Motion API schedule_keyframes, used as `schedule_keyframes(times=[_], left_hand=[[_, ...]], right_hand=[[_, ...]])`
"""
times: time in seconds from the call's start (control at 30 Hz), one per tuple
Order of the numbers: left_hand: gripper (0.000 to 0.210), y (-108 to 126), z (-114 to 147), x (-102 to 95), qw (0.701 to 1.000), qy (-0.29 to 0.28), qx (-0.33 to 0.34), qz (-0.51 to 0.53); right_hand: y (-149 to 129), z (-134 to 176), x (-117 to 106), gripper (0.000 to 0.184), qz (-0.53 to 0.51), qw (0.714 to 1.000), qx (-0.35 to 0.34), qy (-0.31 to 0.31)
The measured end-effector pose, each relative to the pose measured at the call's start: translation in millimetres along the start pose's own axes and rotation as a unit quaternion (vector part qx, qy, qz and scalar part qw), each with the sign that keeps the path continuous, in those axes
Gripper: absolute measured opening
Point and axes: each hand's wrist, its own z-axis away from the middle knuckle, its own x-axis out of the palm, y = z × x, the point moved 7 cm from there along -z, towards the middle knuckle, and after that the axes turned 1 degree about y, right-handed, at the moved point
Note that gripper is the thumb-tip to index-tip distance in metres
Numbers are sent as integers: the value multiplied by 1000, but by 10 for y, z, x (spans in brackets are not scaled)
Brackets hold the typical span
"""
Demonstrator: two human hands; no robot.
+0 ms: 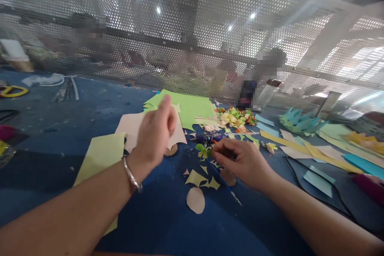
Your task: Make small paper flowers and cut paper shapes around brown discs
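Observation:
My left hand (156, 130) is raised over a pale pink paper sheet (130, 124), its fingers curled in; whatever they may hold is hidden. My right hand (247, 162) is low over the table, with thumb and fingers pinched at the edge of a small green paper flower (203, 150). A thin blue stick (220, 176) with a pale tip lies just below that flower. Cut-out paper scraps (196, 178) and a pale paper oval (196, 200) lie between my forearms. Behind my right hand is a dark purple object (205, 137), partly covered.
A bright green sheet (192, 106) and a heap of paper flowers (235, 117) lie at the back. Yellow paper strips (288, 144), a black cable (312, 176) and teal paper leaves (300, 122) are at right. Yellow-handled scissors (15, 91) lie far left. A perforated metal screen (180, 28) stands behind.

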Motion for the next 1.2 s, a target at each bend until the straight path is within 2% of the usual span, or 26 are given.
schedule_keyframes(times=[0.07,0.13,0.3,0.43,0.5,0.6,0.67,0.77,0.87,0.97,1.13,1.2], left_hand=[[63,23,131,184,995,-66,-24,63],[63,100,235,302,990,-118,-9,74],[61,258,311,343,981,-181,56,45],[59,287,394,499,952,-292,94,-5],[59,279,433,560,941,-323,100,-13],[59,277,421,535,950,-295,102,15],[58,256,371,443,968,-233,87,46],[56,185,290,265,985,-121,48,111],[56,108,233,150,988,-48,23,146],[57,47,192,130,990,-28,6,137],[58,14,168,175,990,-46,-9,132],[59,13,165,179,990,-49,-12,130]], right_hand=[[9,-1,16,16,5,1000,1,-5],[42,-8,32,19,0,1000,12,-9],[127,-51,8,17,13,999,34,-13],[84,-88,-201,18,34,999,13,24],[134,-118,-348,21,25,998,23,49],[380,-233,-585,27,16,996,39,84],[675,-369,-758,28,46,990,73,109],[1142,-590,-1058,28,113,966,145,179],[1359,-774,-1179,26,165,951,166,202],[1304,-881,-1035,20,206,949,155,182],[1011,-1055,-430,15,190,977,86,49],[969,-1125,-265,12,179,981,78,12]])
